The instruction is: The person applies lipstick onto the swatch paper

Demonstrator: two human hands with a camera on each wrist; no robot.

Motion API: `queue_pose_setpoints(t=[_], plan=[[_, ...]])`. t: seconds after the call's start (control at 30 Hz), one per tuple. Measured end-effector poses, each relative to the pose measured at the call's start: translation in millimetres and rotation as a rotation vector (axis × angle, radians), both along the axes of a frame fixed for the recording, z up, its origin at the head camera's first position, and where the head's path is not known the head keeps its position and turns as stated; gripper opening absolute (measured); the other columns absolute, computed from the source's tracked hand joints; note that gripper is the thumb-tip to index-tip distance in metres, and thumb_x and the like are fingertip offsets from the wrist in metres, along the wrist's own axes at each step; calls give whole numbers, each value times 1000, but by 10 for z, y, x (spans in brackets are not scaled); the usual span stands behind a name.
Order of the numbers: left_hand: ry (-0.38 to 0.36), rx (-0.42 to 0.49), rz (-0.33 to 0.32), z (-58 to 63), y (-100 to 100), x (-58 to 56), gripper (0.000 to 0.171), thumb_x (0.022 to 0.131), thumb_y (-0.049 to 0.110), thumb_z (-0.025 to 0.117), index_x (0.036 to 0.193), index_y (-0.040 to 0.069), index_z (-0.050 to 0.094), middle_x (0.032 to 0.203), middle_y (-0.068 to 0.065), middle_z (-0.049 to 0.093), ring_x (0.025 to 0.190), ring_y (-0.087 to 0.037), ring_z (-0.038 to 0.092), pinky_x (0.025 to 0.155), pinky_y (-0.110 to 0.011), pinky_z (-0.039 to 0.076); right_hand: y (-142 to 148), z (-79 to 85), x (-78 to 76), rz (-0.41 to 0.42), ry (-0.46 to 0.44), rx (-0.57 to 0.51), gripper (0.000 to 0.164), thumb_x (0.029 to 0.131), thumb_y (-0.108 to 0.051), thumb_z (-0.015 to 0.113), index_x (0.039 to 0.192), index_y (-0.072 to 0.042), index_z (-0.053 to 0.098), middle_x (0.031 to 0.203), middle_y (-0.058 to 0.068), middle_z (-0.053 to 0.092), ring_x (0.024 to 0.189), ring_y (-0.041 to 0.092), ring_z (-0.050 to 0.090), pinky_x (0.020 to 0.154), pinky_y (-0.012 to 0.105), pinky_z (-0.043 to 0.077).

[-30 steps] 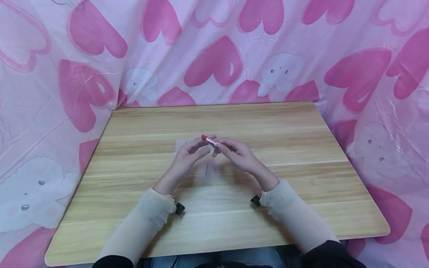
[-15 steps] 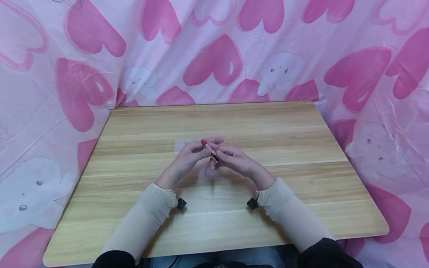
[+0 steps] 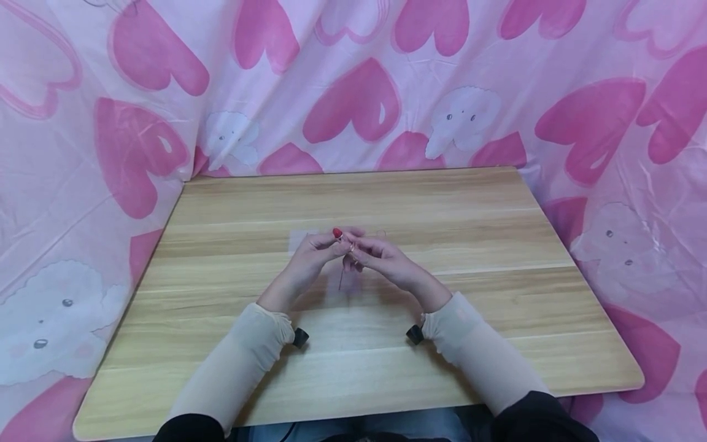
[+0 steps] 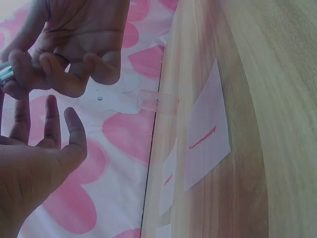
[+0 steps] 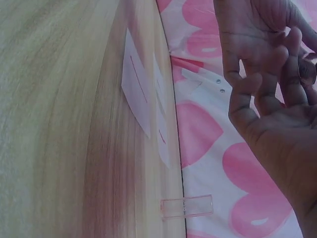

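Observation:
A lipstick (image 3: 337, 233) is held between both hands over the middle of the table, its red tip pointing up and left. My left hand (image 3: 312, 255) pinches its upper part with thumb and forefinger. From the other side my right hand (image 3: 389, 258) grips the lower end; most of the tube is hidden by the fingers. In the left wrist view, a shiny bit of the tube (image 4: 7, 74) shows at the right hand's curled fingers, while the left hand's other fingers (image 4: 74, 131) spread loosely. Behind the right hand stands a clear rectangular cap (image 5: 186, 206).
Pale paper pieces with red strokes lie on the wooden table (image 3: 469, 245): one sheet (image 3: 301, 239) beyond the left hand, another sheet (image 3: 342, 283) nearer, below the hands. A pink heart-patterned curtain (image 3: 353, 98) hangs behind the table and along both sides.
The right hand has shifted slightly nearer and turned, tilting the lipstick's base down. Its silvery tube, visible earlier, is now mostly covered. The red tip stays near the left thumb.

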State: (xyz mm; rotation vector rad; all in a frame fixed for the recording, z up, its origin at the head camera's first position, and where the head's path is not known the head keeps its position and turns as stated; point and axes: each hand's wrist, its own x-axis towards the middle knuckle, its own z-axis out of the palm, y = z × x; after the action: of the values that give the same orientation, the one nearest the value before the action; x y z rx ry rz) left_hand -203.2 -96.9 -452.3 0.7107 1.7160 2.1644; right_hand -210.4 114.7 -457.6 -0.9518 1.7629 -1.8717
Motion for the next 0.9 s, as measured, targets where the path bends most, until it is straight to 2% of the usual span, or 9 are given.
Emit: queue_pose_setpoints(t=[0.1,0.17,0.3,0.4,0.47,0.53,0.67,0.73,0.9], plan=[[3,-13,59,4,9,-10,21,96,27,69,111,15,77,135,-10,63,125,-32,57,113,-49,32,-39,6,10,-75,21,6,44,106,-24,54,138,6,55,95,23,64,88,23,59,79,29,47],[7,-17,102,5,16,-20,20,96,26,69,111,16,78,132,-9,65,126,-30,56,113,-48,32,-65,6,17,-117,32,7,41,106,-20,53,137,7,55,96,22,65,90,21,59,80,29,48],[11,-4,164,12,38,-32,14,97,23,69,106,18,79,126,-8,68,125,-28,56,112,-48,32,-116,7,24,-189,79,12,36,106,-10,52,139,4,55,99,19,67,95,23,61,85,36,51],[-4,14,190,24,55,-35,14,97,23,69,107,20,79,127,-7,68,127,-28,55,112,-48,33,-151,8,25,-231,119,14,36,105,-6,52,139,3,54,100,20,69,97,23,63,88,43,52],[-14,25,192,31,61,-37,18,97,22,68,113,20,78,133,-7,65,130,-27,54,112,-48,33,-163,4,20,-237,121,5,38,105,-7,53,141,2,53,99,21,68,95,23,63,86,42,52],[-23,38,165,39,61,-33,21,98,21,67,116,18,76,136,-8,63,132,-27,52,112,-48,32,-160,-5,19,-210,96,-14,36,105,-12,53,137,4,56,96,21,68,90,24,62,81,37,52],[-31,86,57,52,58,-18,28,98,24,67,123,12,73,142,-9,59,137,-29,46,114,-51,28,-132,-31,18,-65,-28,-110,37,106,-26,53,117,9,60,90,20,65,82,25,57,74,32,47],[-29,118,7,51,56,-20,31,97,29,68,123,12,73,143,-11,57,138,-31,44,115,-52,26,-120,-37,17,4,-84,-158,38,105,-32,55,107,5,61,90,18,64,83,23,57,76,32,48],[6,142,-32,52,47,-32,30,93,39,70,115,20,77,144,-13,56,137,-35,45,113,-55,28,-107,-28,8,79,-139,-204,31,102,-38,58,109,-9,68,91,10,65,86,18,61,81,32,48]])
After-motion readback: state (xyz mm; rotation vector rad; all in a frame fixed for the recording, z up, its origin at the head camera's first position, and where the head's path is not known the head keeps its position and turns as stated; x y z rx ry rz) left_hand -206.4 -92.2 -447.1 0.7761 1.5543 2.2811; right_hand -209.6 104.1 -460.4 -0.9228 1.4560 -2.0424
